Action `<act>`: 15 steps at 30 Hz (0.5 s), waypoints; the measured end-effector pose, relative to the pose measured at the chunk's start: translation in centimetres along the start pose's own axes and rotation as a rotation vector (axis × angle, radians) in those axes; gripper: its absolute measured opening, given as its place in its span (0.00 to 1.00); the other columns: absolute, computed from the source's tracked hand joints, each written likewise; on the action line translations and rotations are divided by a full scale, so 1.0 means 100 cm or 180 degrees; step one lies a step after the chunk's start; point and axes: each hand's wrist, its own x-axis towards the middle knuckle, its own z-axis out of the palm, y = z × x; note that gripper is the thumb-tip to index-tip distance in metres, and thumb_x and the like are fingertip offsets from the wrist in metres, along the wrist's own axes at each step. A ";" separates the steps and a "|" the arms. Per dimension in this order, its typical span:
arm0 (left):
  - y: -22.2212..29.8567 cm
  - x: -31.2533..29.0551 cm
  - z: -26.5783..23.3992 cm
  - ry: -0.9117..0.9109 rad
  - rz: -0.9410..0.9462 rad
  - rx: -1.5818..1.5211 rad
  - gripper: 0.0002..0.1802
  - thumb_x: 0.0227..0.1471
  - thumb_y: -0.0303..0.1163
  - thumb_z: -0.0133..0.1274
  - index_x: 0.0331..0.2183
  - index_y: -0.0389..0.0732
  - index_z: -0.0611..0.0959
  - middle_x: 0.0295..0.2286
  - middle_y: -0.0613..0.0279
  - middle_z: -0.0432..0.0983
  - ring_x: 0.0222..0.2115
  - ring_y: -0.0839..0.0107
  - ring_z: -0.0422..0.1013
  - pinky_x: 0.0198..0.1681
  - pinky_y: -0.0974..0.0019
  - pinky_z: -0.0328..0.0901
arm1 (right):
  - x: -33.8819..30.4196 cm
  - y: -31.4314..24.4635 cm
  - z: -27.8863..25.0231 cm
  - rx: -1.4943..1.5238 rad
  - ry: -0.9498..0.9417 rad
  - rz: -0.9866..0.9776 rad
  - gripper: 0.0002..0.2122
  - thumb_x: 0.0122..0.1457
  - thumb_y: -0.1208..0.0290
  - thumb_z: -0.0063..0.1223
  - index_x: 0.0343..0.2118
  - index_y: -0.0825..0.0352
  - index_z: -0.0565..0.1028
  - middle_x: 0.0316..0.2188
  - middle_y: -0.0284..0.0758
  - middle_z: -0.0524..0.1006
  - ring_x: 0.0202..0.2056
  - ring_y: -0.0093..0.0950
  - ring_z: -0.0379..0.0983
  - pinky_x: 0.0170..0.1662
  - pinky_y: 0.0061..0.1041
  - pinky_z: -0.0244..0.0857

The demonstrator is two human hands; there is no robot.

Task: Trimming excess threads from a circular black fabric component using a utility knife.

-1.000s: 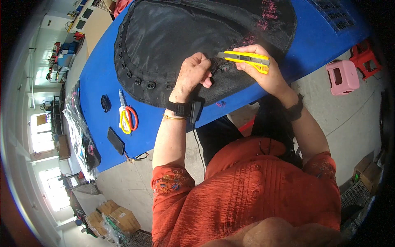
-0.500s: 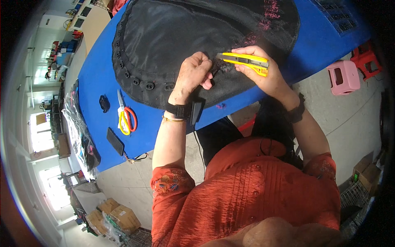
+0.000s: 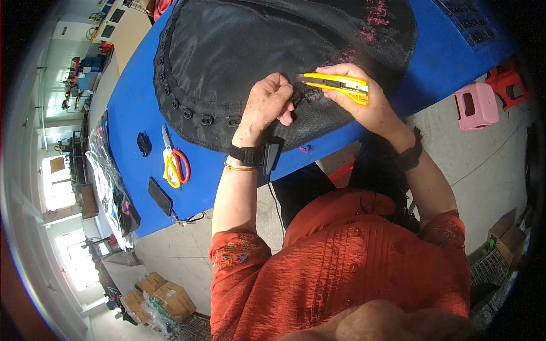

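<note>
A large black fabric piece (image 3: 239, 62) with a rounded edge lies over the blue table. Small black oval fittings run along its left border. Near its lower edge, my left hand (image 3: 268, 99) is closed in a pinch on the black fabric. Just to the right, my right hand (image 3: 358, 94) grips a yellow utility knife (image 3: 335, 84), its blade pointing left toward my left fingertips. Pink thread scraps (image 3: 347, 55) are scattered on the fabric beside the knife and farther up to the right. What exactly the blade touches is too small to tell.
On the blue table (image 3: 128, 108), to the left, lie scissors (image 3: 175, 165) with red and yellow handles, a dark flat phone-like object (image 3: 160, 196) and a small black item (image 3: 144, 144). Pink (image 3: 476, 107) and red stools (image 3: 506, 82) stand at right. Cardboard boxes (image 3: 170, 301) sit lower left.
The knife in my right hand has shifted slightly left and tilted a little. My left hand stays almost in place, and the fabric has shifted very slightly.
</note>
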 end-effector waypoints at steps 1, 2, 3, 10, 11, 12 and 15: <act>0.001 0.000 0.001 0.0016 -0.0011 0.0020 0.07 0.61 0.31 0.48 0.31 0.40 0.73 0.17 0.65 0.73 0.11 0.77 0.69 0.13 0.75 0.65 | 0.000 0.001 0.000 0.0008 0.0042 -0.0040 0.16 0.59 0.82 0.55 0.50 0.70 0.70 0.49 0.37 0.74 0.52 0.24 0.71 0.55 0.23 0.65; 0.002 0.000 0.001 0.0032 -0.0022 0.0041 0.07 0.61 0.31 0.48 0.31 0.40 0.73 0.17 0.65 0.73 0.11 0.77 0.69 0.13 0.76 0.65 | 0.000 0.002 0.000 0.0015 0.0085 -0.0081 0.16 0.58 0.82 0.56 0.49 0.69 0.70 0.48 0.36 0.75 0.51 0.23 0.71 0.55 0.23 0.65; 0.001 0.000 0.001 0.0030 -0.0022 0.0045 0.07 0.61 0.31 0.48 0.31 0.40 0.73 0.17 0.65 0.73 0.11 0.77 0.69 0.13 0.76 0.65 | 0.000 0.002 0.000 0.0016 0.0088 -0.0081 0.16 0.58 0.82 0.56 0.49 0.69 0.70 0.48 0.36 0.75 0.51 0.23 0.71 0.55 0.23 0.65; 0.003 -0.001 0.000 0.0000 -0.0005 0.0002 0.06 0.59 0.28 0.46 0.31 0.37 0.74 0.17 0.63 0.73 0.11 0.76 0.70 0.14 0.75 0.67 | -0.001 0.004 -0.001 0.0164 0.0025 0.0081 0.14 0.59 0.81 0.55 0.48 0.69 0.70 0.47 0.34 0.75 0.49 0.21 0.71 0.53 0.22 0.65; 0.003 0.000 0.000 -0.0004 -0.0005 -0.0020 0.06 0.59 0.28 0.46 0.30 0.37 0.74 0.17 0.63 0.73 0.11 0.76 0.71 0.14 0.74 0.67 | -0.001 0.004 -0.001 0.0197 0.0021 0.0124 0.14 0.59 0.81 0.55 0.48 0.68 0.70 0.47 0.34 0.75 0.49 0.20 0.71 0.53 0.22 0.65; 0.003 0.000 0.000 -0.0002 -0.0004 -0.0016 0.06 0.59 0.28 0.46 0.30 0.37 0.74 0.17 0.63 0.73 0.11 0.76 0.71 0.14 0.74 0.67 | -0.001 0.005 -0.001 0.0200 0.0021 0.0121 0.14 0.59 0.81 0.55 0.48 0.68 0.70 0.47 0.34 0.75 0.49 0.20 0.71 0.53 0.22 0.65; 0.003 0.000 0.000 -0.0021 0.0014 -0.0017 0.06 0.58 0.28 0.46 0.30 0.37 0.74 0.17 0.62 0.73 0.11 0.75 0.70 0.14 0.75 0.66 | -0.002 0.007 -0.002 0.0118 0.0027 0.0091 0.14 0.59 0.81 0.55 0.48 0.68 0.70 0.47 0.34 0.76 0.49 0.20 0.72 0.53 0.21 0.65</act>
